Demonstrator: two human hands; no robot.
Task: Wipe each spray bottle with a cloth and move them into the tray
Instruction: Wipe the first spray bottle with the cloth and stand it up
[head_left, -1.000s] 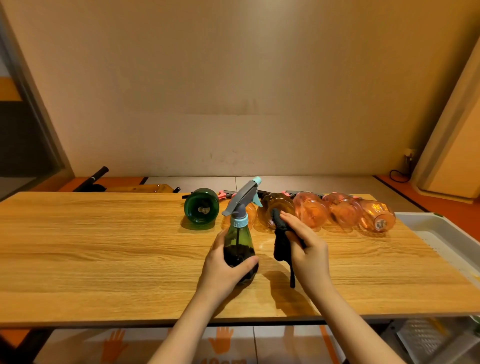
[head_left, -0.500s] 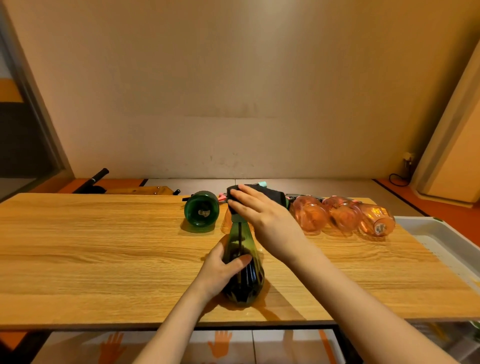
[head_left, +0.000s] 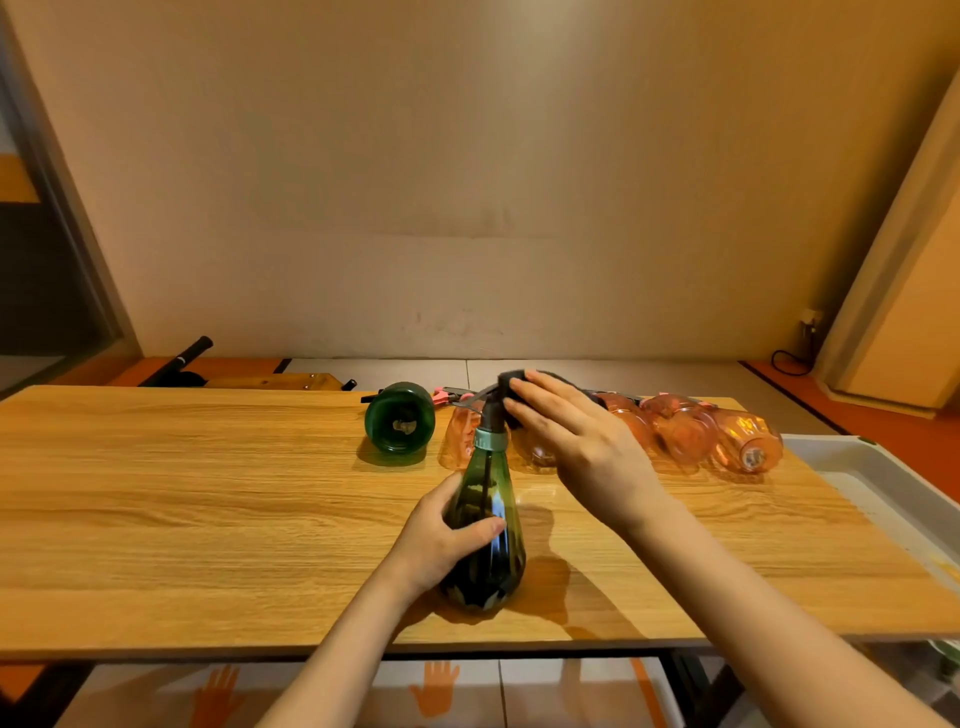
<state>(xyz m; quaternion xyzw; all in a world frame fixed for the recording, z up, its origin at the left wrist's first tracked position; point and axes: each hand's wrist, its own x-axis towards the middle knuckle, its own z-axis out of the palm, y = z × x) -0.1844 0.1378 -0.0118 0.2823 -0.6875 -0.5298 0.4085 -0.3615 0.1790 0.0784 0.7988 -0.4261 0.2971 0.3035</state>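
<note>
A dark green spray bottle (head_left: 488, 499) stands tilted away from me near the table's front. My left hand (head_left: 441, 535) grips its body. My right hand (head_left: 576, 441) holds a dark cloth (head_left: 511, 382) over the bottle's grey spray head, which is mostly hidden. Another green bottle (head_left: 400, 423) lies on its side at the back with its base facing me. Several orange bottles (head_left: 691, 434) lie in a row to its right, partly behind my right hand. A white tray (head_left: 878, 483) sits off the table's right end.
The wooden table (head_left: 182, 493) stretches far to the left. Behind its back edge lie a black handle (head_left: 187, 353) and a wooden piece on the floor. A cable and wall socket (head_left: 802, 338) are at the far right.
My right hand brought the cloth from beside the bottle up onto the spray head. The bottle tipped away from me, then rose more upright, still in my left hand.
</note>
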